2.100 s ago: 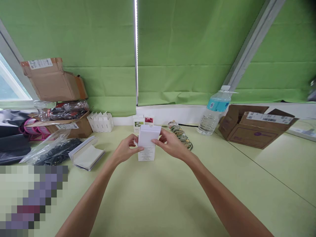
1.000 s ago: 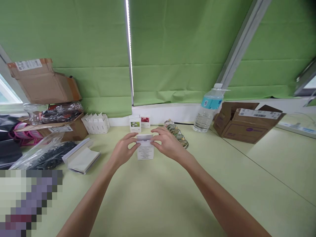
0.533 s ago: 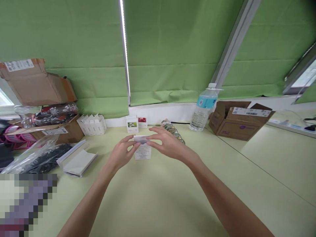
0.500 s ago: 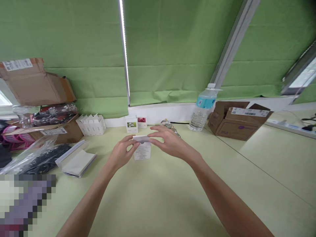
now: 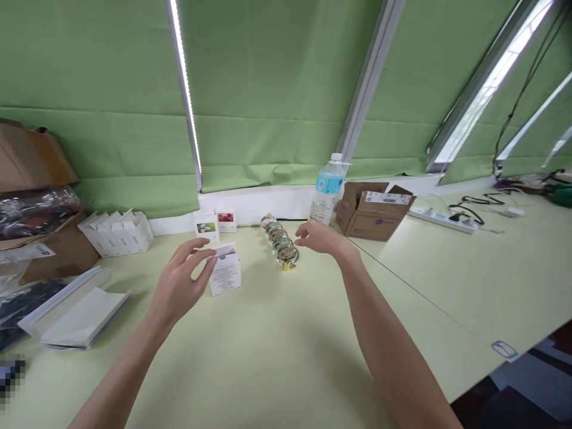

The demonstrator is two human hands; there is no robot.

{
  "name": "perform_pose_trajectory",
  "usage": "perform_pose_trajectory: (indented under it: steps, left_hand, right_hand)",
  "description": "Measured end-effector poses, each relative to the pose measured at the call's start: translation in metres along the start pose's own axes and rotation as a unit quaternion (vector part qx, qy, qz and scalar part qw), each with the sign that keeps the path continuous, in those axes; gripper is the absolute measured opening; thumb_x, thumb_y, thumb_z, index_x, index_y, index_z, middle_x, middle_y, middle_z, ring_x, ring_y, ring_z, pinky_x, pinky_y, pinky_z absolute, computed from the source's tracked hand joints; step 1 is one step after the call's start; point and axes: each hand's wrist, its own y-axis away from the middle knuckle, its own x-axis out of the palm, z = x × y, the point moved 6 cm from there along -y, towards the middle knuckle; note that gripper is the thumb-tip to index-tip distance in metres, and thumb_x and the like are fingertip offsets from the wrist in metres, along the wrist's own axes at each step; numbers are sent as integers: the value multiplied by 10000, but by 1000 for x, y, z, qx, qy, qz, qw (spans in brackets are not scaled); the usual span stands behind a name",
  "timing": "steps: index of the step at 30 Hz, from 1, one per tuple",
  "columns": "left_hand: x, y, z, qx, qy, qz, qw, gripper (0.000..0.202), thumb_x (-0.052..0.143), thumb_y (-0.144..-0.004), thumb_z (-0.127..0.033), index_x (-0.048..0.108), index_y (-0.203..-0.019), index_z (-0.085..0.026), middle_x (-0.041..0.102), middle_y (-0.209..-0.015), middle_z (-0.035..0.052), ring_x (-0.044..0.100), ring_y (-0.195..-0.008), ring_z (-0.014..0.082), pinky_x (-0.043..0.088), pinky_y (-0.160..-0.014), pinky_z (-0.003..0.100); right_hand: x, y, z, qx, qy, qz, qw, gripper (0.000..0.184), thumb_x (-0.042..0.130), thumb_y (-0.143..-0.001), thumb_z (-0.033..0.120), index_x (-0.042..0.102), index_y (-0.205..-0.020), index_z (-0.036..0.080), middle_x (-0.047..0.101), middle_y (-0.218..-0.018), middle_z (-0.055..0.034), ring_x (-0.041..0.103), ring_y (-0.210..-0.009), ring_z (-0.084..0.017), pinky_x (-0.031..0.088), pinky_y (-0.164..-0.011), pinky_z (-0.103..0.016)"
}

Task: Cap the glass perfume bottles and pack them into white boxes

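A small white carton [image 5: 226, 274] with fine print on its front stands upright on the pale green table, its top flap slightly raised. My left hand [image 5: 181, 280] rests against its left side, thumb and forefinger on the top edge, the other fingers spread. My right hand [image 5: 322, 237] hovers open to the right of the carton, just beside a row of small glass bottles with gold caps [image 5: 280, 243].
Two small printed boxes [image 5: 215, 223] and a white tray of folded cartons [image 5: 117, 231] stand by the wall. A water bottle [image 5: 328, 190] and a brown cardboard box [image 5: 372, 209] lie to the right. Flat white packets [image 5: 74, 307] lie left; a power strip [image 5: 443, 219] farther right.
My right hand has left the carton's top and moved right toward the glass bottles. The left hand stays at the carton. The view has swung to the right.
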Motion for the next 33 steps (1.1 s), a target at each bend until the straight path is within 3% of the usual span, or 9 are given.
perform_pose_trajectory:
  steps: [3, 7, 11, 15, 19, 23, 29, 31, 33]
  left_hand:
    - [-2, -1, -16, 29, 18, 24, 999, 170, 502, -893, -290, 644, -910, -197, 631, -988, 55, 583, -913, 170, 445, -803, 283]
    - [14, 5, -35, 23, 10, 176, 984, 287, 432, -920, -353, 618, -763, -201, 612, -732, 14, 530, -656, 130, 370, -599, 249]
    - [35, 17, -46, -7, 18, 285, 958, 352, 366, -932, -397, 623, -763, -226, 626, -734, 1, 529, -652, 137, 337, -582, 251]
    - [52, 29, -48, -66, 68, 353, 931, 355, 360, -916, -434, 656, -841, -253, 650, -805, 8, 548, -684, 151, 343, -578, 252]
    - [65, 42, -45, -128, 136, 410, 893, 350, 383, -888, -480, 659, -879, -265, 648, -817, 5, 537, -697, 157, 357, -582, 251]
    - [71, 53, -40, -162, 156, 427, 876, 352, 390, -877, -497, 651, -879, -261, 636, -808, 5, 517, -705, 162, 363, -596, 256]
    - [70, 70, -30, -228, 190, 394, 870, 369, 417, -860, -508, 637, -961, -229, 623, -860, 22, 519, -711, 155, 401, -631, 258]
    - [70, 75, -24, -267, 210, 366, 866, 407, 433, -850, -519, 595, -1079, -224, 615, -937, 33, 525, -695, 146, 416, -621, 257]
    - [73, 81, -19, -295, 234, 334, 864, 453, 448, -842, -526, 535, -1170, -226, 595, -1030, 43, 521, -665, 131, 424, -605, 257]
  right_hand:
    - [16, -12, -16, 11, -5, 31, 999, 408, 682, -708, 292, 653, -1092, 157, 662, -1066, -107, 624, -847, -197, 434, -635, -242]
    - [38, -25, -27, -7, -28, 64, 998, 398, 702, -661, 241, 676, -1052, 176, 691, -969, -69, 626, -773, -177, 432, -599, -224]
    - [55, -35, -33, -26, -52, 83, 995, 366, 692, -642, 219, 690, -1007, 194, 700, -867, -38, 611, -711, -157, 411, -555, -202]
    - [61, -40, -37, -45, -66, 77, 994, 358, 708, -594, 248, 697, -946, 180, 682, -828, -33, 578, -684, -151, 382, -546, -204]
    - [62, -38, -35, -75, -83, 75, 991, 238, 689, -586, 293, 699, -790, 171, 612, -676, 12, 495, -610, -120, 321, -530, -206]
    - [52, -31, -27, -99, -98, 69, 988, 184, 661, -596, 335, 657, -650, 159, 471, -544, 46, 376, -556, -97, 246, -507, -215]
    - [17, -10, 4, -139, -133, 14, 981, 239, 652, -636, 391, 634, -674, 156, 379, -548, 54, 292, -553, -90, 206, -504, -229]
    - [17, 2, 20, -169, -155, 15, 973, 247, 651, -656, 399, 616, -666, 155, 366, -558, 57, 284, -552, -87, 207, -504, -226]
    - [30, 16, 36, -203, -176, 53, 962, 249, 649, -677, 396, 611, -680, 150, 389, -576, 53, 305, -557, -86, 229, -510, -219]
